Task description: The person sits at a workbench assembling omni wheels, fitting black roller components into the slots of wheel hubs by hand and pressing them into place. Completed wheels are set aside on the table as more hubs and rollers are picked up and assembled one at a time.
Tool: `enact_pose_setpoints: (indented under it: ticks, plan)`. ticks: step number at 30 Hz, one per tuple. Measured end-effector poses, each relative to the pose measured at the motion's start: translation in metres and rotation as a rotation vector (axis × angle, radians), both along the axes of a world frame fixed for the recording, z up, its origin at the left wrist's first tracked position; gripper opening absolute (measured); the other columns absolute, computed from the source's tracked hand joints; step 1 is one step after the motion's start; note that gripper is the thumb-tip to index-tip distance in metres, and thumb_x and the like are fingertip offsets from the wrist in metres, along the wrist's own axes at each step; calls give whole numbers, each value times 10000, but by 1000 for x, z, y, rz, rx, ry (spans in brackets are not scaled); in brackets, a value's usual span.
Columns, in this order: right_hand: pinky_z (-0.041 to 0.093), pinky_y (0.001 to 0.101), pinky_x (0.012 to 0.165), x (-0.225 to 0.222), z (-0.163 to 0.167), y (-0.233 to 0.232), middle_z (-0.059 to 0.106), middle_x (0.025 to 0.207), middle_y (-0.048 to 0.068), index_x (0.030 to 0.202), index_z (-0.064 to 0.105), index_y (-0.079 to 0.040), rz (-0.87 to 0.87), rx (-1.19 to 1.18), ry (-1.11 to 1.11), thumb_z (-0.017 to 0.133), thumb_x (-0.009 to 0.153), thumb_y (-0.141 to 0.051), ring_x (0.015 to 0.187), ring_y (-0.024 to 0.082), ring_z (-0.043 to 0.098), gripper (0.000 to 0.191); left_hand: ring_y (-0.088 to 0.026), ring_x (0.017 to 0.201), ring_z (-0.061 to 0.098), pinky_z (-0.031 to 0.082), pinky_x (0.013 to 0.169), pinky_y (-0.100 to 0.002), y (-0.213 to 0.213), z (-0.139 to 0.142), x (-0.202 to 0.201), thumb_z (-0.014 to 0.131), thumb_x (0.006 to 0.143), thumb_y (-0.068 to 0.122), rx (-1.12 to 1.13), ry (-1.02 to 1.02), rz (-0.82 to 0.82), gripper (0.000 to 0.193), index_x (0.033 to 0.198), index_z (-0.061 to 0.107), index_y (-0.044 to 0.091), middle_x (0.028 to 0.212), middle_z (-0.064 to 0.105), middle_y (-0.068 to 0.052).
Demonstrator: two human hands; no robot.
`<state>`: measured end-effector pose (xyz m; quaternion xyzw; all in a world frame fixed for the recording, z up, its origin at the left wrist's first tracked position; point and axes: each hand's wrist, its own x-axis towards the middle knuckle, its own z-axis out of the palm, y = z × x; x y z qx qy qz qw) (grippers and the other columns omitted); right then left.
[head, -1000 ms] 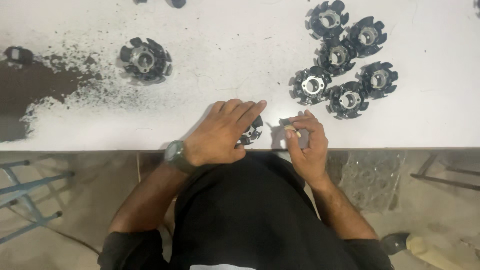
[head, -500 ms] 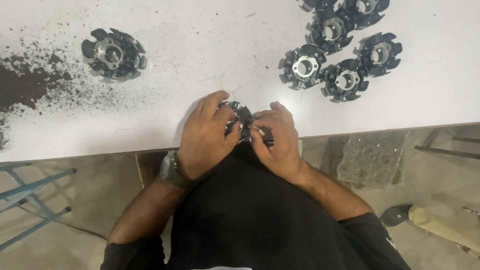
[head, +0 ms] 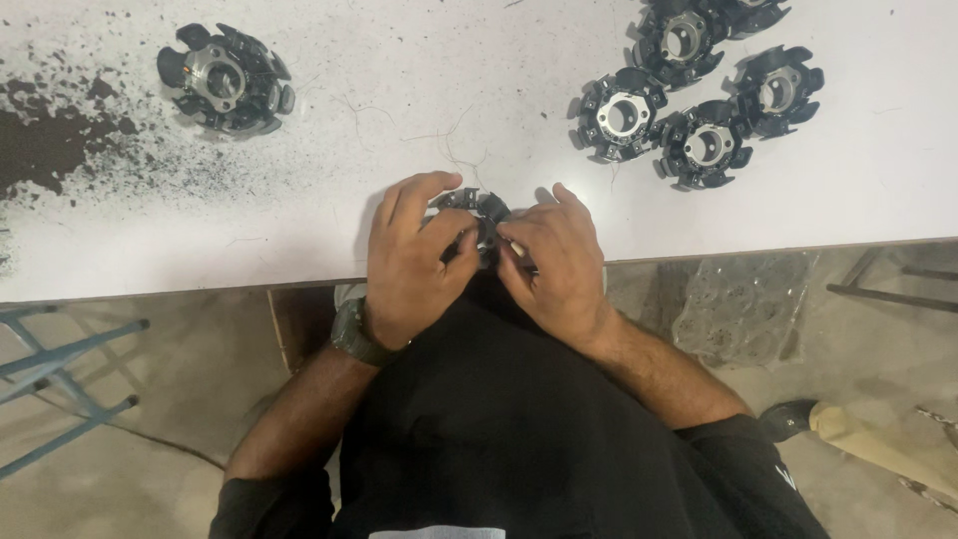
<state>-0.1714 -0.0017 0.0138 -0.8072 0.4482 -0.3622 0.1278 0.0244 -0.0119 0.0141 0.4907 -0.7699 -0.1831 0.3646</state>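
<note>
I see a black toothed ring part [head: 479, 222] at the near edge of the white worktop [head: 399, 120], about midway along it, mostly covered by both hands. My left hand [head: 414, 255] comes in palm down, wrist bent, a dark watch [head: 357, 334] on it; its fingers curl closed around the part's left side. My right hand [head: 554, 255] mirrors it, fingers folded tight on the right side, thumb pressing the middle. Toward the far right corner lies a cluster of similar black parts [head: 699, 100] with metal centres. One more such part [head: 225, 80] sits alone near the far left, beside a dark powder spill [head: 50, 150] at the left edge.
</note>
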Motion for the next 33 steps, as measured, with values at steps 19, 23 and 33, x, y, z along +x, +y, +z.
enact_pose_setpoints:
  ticks: [19,23,33]
  plan:
    - [542,511,1086,2,14,-8,701,1021,107,1081,652,-35,59,61,-49,788,860,10,1033,328,704,263,-287,1154,591,443,979,-482,-2,-21,-12,735,791,29,-42,9,103,133,904,666,36,1274,617,-97]
    - [539,510,1077,5,11,-8,704,1019,110,1079,664,-42,57,36,-3,805,842,17,1059,329,712,282,-281,1126,597,439,952,-472,-1,-24,-10,723,782,8,-41,38,81,133,898,664,32,1271,614,-107]
    - [540,510,1090,7,11,-8,714,1046,99,1107,655,-48,48,35,32,808,866,16,1081,336,712,293,-279,1132,605,446,962,-474,1,-25,-6,724,782,23,-75,58,79,128,884,649,42,1278,612,-87]
